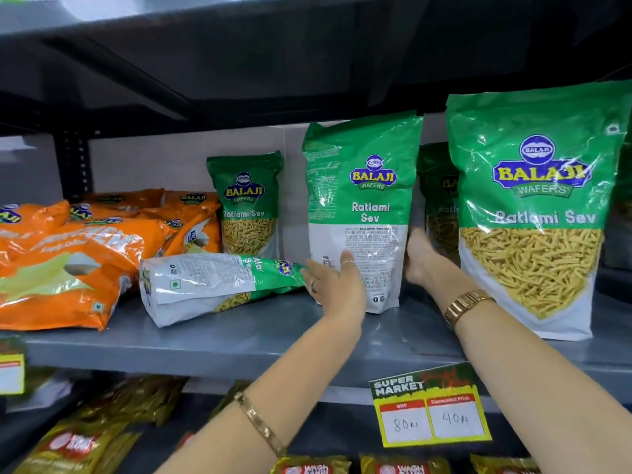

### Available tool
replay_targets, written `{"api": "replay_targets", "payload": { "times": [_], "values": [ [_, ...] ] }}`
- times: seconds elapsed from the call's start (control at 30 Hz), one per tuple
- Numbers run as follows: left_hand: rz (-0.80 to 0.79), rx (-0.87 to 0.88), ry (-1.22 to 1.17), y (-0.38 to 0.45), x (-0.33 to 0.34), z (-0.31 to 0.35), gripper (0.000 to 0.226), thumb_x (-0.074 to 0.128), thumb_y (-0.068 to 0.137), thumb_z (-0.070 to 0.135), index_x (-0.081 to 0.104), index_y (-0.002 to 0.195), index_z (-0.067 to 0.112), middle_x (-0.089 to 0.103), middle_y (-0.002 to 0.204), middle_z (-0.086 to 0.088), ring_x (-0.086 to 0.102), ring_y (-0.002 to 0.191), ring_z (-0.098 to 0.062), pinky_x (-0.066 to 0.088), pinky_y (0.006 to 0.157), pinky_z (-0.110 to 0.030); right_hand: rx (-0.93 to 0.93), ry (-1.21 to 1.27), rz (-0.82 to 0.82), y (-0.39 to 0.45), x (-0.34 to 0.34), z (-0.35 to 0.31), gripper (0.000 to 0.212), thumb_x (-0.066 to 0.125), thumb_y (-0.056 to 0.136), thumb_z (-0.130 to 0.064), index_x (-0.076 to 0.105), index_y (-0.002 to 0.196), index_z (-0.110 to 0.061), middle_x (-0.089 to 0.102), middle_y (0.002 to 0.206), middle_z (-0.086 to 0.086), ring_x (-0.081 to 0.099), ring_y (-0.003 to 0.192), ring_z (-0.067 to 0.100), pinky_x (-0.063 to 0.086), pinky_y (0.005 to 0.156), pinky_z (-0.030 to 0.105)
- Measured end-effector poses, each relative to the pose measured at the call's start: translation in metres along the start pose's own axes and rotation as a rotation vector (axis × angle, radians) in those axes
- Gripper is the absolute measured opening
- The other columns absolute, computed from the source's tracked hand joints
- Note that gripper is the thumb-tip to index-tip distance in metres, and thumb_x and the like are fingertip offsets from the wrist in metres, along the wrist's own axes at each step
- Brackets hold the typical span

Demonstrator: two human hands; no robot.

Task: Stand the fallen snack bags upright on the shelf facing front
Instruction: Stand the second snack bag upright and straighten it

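Note:
A green and white Ratlami Sev bag [362,206] stands upright mid-shelf with its printed back side towards me. My left hand [337,282] rests on its lower left edge and my right hand [422,256] on its lower right edge, fingers spread along its sides. Left of my left hand, another Ratlami Sev bag [212,285] lies fallen on its side on the grey shelf [239,333]. A smaller bag [248,206] stands upright at the back, front facing. A large bag [533,213] stands upright at the right, front facing.
A heap of orange snack bags [78,254] lies at the shelf's left. One more green bag [437,200] stands behind, between the held bag and the large one. A yellow price tag [431,410] hangs from the shelf edge. Yellow packets [82,443] fill the shelf below.

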State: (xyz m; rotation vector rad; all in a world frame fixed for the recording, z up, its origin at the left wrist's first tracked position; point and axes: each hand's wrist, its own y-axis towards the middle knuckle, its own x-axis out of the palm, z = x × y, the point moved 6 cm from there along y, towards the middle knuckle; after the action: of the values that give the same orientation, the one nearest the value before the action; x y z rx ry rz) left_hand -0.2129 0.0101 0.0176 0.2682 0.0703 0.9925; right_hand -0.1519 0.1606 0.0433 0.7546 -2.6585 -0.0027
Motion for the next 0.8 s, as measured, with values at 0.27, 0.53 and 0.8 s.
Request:
{"api": "replay_targets", "payload": {
  "times": [0.27,0.53,0.8],
  "values": [
    [-0.081,-0.134,-0.151,0.008,0.016,-0.005,0.083,0.040,0.078,0.062,0.025,0.146,0.016,0.028,0.155,-0.007,0.031,0.140,-0.026,0.025,0.115,-0.043,-0.010,-0.143,-0.124,-0.010,0.009,-0.001,0.027,0.039,0.079,-0.029,0.062,0.088,-0.017,0.066,0.114,0.018,0.058,0.114,0.038,0.044,0.102,0.049],
    [-0.294,-0.210,-0.161,0.030,-0.003,0.006,0.057,0.028,0.097,0.038,0.059,0.056,0.013,0.062,0.035,0.001,0.059,0.029,-0.010,0.045,0.036,-0.013,-0.148,-0.367,-0.083,-0.028,0.008,-0.010,0.013,0.053,0.081,-0.024,0.055,0.079,-0.012,0.047,0.065,0.001,0.041,0.047,0.017,0.034,0.049,0.026],
    [0.022,-0.235,-0.271,0.019,-0.019,-0.008,0.069,0.042,0.066,0.064,0.062,0.108,0.013,0.061,0.121,-0.006,0.057,0.113,-0.028,0.041,0.104,-0.044,-0.045,-0.394,0.074,-0.005,-0.003,-0.003,0.032,0.038,0.093,-0.041,0.050,0.076,-0.016,0.053,0.065,0.003,0.053,0.058,0.017,0.039,0.055,0.027]
  ]
}}
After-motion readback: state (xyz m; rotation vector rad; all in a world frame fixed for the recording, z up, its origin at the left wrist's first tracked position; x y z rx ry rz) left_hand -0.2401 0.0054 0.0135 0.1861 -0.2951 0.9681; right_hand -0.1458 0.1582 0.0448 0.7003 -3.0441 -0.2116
